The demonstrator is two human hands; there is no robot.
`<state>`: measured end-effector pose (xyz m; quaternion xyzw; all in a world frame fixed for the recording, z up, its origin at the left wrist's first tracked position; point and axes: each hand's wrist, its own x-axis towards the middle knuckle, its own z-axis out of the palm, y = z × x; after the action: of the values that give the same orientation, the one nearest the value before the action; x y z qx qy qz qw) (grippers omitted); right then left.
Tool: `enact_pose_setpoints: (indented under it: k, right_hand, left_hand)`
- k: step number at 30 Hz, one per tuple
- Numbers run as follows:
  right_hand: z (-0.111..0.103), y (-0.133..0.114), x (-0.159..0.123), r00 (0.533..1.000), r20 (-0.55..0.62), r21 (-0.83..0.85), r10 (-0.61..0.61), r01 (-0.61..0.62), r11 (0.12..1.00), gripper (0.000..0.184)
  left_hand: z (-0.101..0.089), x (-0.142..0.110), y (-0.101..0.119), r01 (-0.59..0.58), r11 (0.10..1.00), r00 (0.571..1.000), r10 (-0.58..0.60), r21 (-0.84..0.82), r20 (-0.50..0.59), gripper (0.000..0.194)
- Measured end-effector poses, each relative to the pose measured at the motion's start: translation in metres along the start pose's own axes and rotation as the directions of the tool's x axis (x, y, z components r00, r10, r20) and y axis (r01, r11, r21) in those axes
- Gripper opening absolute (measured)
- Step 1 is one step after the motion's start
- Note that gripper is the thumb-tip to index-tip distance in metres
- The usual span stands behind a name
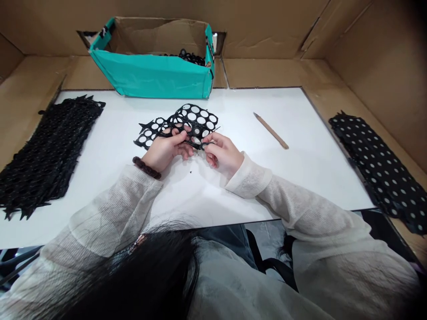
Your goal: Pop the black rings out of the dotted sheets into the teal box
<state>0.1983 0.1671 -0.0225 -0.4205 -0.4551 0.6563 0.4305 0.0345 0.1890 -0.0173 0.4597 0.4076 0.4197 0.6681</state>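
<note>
A floppy black sheet full of round holes (175,119) is held above the white table, its holes showing white through. My left hand (167,149) grips its near edge between thumb and fingers. Close by on the right, my right hand (223,153) pinches a small black ring-like piece (204,145) at the sheet's near right edge. Whether that piece is still joined to the sheet I cannot tell. The sheet's left end has pointed tips and hangs past my left hand. My fingers hide part of the near edge.
Stacked black perforated sheets (50,146) lie at the left. A black sheet with pale dots (380,166) lies at the right edge. Behind stands a turquoise-covered box (160,75) containing small black pieces. A brown pen-like stick (271,130) rests on the white tabletop (253,178); cardboard walls surround it.
</note>
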Motion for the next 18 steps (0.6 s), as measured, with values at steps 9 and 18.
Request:
enact_pose_setpoints:
  k: [9,18]
  right_hand:
    - [0.0026,-0.0043,-0.0022,0.998,-0.044,0.033,0.039,-0.038,0.999,0.019]
    - [0.0060,-0.0007,-0.0013,0.996,-0.084,0.028,-0.036,0.038,0.999,0.015]
  left_hand:
    - [0.0021,0.0009,-0.0020,-0.013,0.999,0.999,0.011,-0.049,-0.038,0.009]
    - [0.0091,-0.0001,-0.0013,0.000,0.992,0.996,-0.011,-0.125,-0.088,0.010]
